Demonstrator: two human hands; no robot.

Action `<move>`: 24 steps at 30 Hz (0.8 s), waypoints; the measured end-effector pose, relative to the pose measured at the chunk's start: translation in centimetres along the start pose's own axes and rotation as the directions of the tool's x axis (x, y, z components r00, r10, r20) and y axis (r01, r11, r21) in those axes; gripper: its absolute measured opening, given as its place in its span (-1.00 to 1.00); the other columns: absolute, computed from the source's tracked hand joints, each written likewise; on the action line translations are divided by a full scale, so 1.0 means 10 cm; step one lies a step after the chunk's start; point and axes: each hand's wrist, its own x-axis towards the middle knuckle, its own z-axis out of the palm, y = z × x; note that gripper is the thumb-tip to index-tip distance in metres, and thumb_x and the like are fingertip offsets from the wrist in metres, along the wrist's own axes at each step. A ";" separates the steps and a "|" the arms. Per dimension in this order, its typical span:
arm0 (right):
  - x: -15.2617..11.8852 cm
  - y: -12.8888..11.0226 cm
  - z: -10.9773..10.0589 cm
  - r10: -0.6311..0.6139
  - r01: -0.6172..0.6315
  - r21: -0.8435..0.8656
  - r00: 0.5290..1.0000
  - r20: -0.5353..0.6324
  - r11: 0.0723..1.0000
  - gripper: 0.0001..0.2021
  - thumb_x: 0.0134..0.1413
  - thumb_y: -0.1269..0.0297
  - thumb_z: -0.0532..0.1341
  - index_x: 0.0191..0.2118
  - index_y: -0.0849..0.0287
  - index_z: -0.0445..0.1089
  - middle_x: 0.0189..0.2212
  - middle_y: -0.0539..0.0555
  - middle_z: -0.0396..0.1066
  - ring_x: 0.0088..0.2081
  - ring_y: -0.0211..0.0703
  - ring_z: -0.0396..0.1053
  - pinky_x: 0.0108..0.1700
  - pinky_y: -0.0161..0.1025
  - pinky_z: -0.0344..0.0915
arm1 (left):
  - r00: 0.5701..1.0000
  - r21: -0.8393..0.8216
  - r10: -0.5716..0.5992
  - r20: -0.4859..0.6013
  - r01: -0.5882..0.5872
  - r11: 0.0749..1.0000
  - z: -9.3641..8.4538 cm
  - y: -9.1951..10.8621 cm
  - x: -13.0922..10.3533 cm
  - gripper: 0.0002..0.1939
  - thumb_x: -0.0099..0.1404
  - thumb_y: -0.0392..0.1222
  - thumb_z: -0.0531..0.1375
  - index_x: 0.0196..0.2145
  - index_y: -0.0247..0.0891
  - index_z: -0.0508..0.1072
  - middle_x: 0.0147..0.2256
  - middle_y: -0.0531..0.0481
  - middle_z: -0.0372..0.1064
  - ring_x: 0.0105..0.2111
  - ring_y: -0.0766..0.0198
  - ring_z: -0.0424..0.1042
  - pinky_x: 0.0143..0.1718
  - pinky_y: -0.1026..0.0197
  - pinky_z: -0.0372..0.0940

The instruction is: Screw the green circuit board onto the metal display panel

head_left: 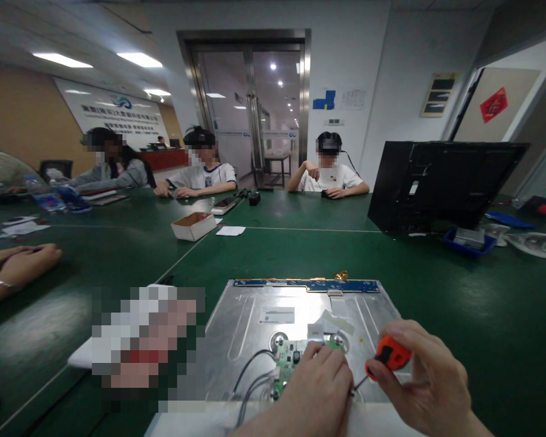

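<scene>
A silver metal-backed panel [250,315] lies flat on the green table in front of me. On it sits a green circuit board [284,357] with dark cables at its left side. My left hand [321,379] rests over the board's right part, fingers curled together; their tips are partly hidden. My right hand [430,382] grips an orange and black screwdriver [394,353] between thumb and fingers. Its thin shaft slants down to the left, its tip close beside my left hand. A white ribbon [316,332] shows just beyond my left fingers.
A blue circuit strip [282,284] runs along the panel's far edge. Left stands a blurred-out white item [84,352]; farther off is a small open box [193,226]. A black monitor [441,188] and blue tray [471,243] stand right. Another person's hands [31,264] rest at left; several people sit across.
</scene>
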 end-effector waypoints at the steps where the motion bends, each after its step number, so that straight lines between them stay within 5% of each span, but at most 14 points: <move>1: 0.00 0.00 0.00 -0.002 0.002 -0.009 1.000 0.002 1.000 -0.60 0.09 0.30 0.31 0.06 0.08 0.32 -0.31 0.07 0.51 -0.30 -0.10 0.52 -0.33 -0.19 0.50 | 1.000 -0.001 -0.002 0.001 0.002 1.000 0.00 0.00 0.00 -0.86 0.27 -0.20 0.23 -0.26 -0.28 0.34 -0.26 -0.03 0.38 -0.24 0.12 0.35 -0.16 0.06 0.16; 14: 0.00 0.04 -0.02 -0.016 0.016 -0.017 1.000 0.023 1.000 -0.58 0.10 0.36 0.29 0.09 0.11 0.31 -0.28 0.10 0.51 -0.26 -0.07 0.52 -0.31 -0.19 0.49 | 0.999 -0.093 -0.011 0.032 0.014 0.996 -0.06 -0.02 -0.01 -0.80 0.20 -0.19 0.22 -0.24 -0.28 0.32 -0.22 -0.06 0.37 -0.19 0.09 0.33 -0.10 0.04 0.18; 18: 0.09 0.07 -0.03 -0.029 0.029 0.002 0.999 0.031 1.000 -0.56 0.15 0.45 0.20 0.16 0.18 0.27 -0.30 0.11 0.49 -0.32 -0.12 0.50 -0.38 -0.23 0.45 | 0.998 -0.197 -0.046 -0.048 0.036 0.980 -0.31 -0.01 0.00 -0.73 0.18 -0.14 0.26 -0.19 -0.26 0.33 -0.13 -0.08 0.38 -0.14 0.07 0.32 -0.03 0.00 0.18; 24: 0.29 0.16 -0.05 0.115 -0.112 -0.031 0.988 0.105 0.993 -0.58 0.32 0.41 0.04 0.25 0.06 0.14 -0.24 0.08 0.43 -0.41 -0.25 0.44 -0.42 -0.33 0.41 | 0.970 -0.343 -0.166 -0.177 0.098 0.934 -0.93 -0.12 -0.06 -0.73 0.24 -0.23 0.21 -0.10 -0.22 0.34 -0.08 -0.10 0.37 -0.07 0.05 0.31 -0.01 -0.03 0.22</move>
